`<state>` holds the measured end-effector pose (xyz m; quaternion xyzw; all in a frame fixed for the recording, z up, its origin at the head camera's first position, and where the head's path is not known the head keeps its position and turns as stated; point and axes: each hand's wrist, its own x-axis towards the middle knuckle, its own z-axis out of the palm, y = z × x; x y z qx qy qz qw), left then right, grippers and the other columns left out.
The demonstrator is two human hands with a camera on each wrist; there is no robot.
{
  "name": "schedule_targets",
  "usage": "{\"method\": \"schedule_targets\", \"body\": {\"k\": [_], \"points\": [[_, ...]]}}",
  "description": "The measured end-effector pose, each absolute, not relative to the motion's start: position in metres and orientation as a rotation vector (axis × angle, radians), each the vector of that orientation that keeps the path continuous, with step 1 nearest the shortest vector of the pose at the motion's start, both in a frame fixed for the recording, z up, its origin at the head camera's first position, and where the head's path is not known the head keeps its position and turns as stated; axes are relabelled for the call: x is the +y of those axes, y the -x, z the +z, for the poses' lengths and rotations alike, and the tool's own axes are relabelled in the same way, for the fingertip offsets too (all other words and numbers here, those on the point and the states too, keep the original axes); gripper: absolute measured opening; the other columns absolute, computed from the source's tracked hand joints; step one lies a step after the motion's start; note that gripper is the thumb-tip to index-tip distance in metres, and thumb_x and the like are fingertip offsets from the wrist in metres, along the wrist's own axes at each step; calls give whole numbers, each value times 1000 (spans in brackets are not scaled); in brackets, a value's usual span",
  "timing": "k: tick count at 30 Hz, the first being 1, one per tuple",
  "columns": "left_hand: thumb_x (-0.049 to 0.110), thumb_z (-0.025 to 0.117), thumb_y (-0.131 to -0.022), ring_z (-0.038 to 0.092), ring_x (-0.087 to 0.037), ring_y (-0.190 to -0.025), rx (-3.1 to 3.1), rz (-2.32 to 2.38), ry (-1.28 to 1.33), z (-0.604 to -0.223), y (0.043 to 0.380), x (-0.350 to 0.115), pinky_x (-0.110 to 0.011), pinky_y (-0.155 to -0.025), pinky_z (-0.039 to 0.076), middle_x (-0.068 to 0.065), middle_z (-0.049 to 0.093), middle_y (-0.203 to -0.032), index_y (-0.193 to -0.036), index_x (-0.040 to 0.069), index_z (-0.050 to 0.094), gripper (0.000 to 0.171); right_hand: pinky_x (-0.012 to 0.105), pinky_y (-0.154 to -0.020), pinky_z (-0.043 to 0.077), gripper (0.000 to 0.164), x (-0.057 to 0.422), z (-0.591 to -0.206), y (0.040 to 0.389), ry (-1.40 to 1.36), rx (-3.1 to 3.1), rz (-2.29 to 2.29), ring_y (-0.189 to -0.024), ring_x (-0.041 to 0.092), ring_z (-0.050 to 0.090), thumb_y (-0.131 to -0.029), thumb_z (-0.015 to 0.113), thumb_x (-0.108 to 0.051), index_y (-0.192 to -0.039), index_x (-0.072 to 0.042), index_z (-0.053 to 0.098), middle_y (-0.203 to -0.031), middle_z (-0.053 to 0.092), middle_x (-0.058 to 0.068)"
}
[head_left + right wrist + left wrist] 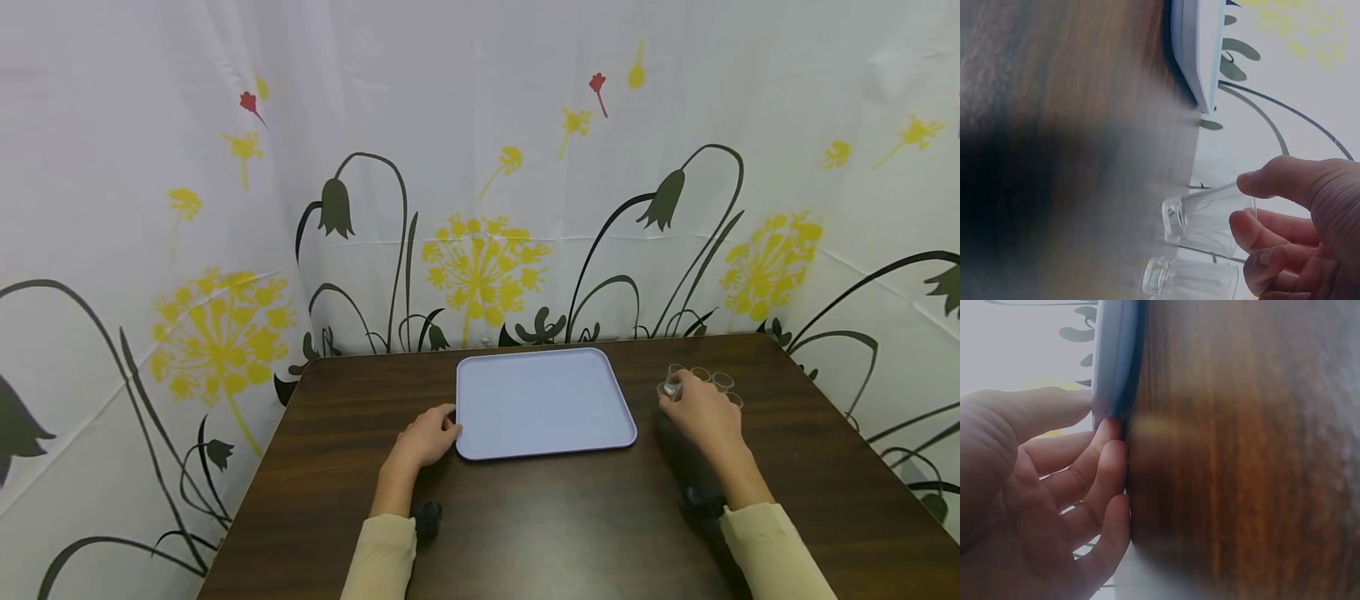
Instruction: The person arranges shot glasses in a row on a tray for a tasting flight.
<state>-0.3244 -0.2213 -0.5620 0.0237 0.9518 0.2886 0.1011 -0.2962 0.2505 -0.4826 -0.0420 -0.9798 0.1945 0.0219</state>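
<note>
A shallow pale-blue rectangular tray [542, 402] lies toward the far side of the dark wooden table. At its left edge, my left hand [429, 435] pinches the rim; in the left wrist view the thumb is on the rim with the fingertips low beside it. To the tray's right, my right hand [703, 410] reaches over a group of small clear glasses [723, 381]. Its thumb and index finger pinch the rim of one upright shot glass [1204, 219]. A second shot glass [1194, 279] stands close beside that one, near the curled lower fingers.
The brown table [525, 525] extends in front of the tray and to both sides. Behind its far edge hangs a white curtain [480, 125] printed with flowers. Several glasses stand bunched under and behind the right hand.
</note>
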Motion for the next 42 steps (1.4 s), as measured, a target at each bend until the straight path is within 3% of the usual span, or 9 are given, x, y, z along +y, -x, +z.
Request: {"method": "schedule_targets", "body": {"k": [14,25,34,42], "points": [[39,65,-104,60,-18,-80,2813,844,-59,-567,328,-224,-42,-74,43,4,66,-99,-156,17,57,56,51,-61,49,48,240,-478,297,69,-2972,587,-85,39,71,-100,67,-35,-136,-4,64,-114,76,25],[38,66,-104,60,-18,-80,2813,860,-63,-561,325,-223,-43,-76,43,5,65,-97,-156,15,56,57,52,-65,50,50,215,-465,301,46,-2991,593,-85,34,71,-99,70,-34,-138,-2,64,-111,78,21],[38,64,-105,57,-18,-80,2776,855,-96,-548,317,-222,-49,-85,42,3,63,-95,-157,16,54,58,49,-63,53,49,190,-466,307,4,-2973,548,-77,29,68,-99,69,-34,-137,-4,66,-102,78,16],[35,66,-103,57,-17,-73,2775,888,-81,-555,320,-222,-47,-80,41,3,62,-87,-155,13,56,57,49,-61,51,50,168,-467,309,-20,-2965,557,-75,28,66,-97,72,-34,-139,-6,67,-101,78,14]]}}
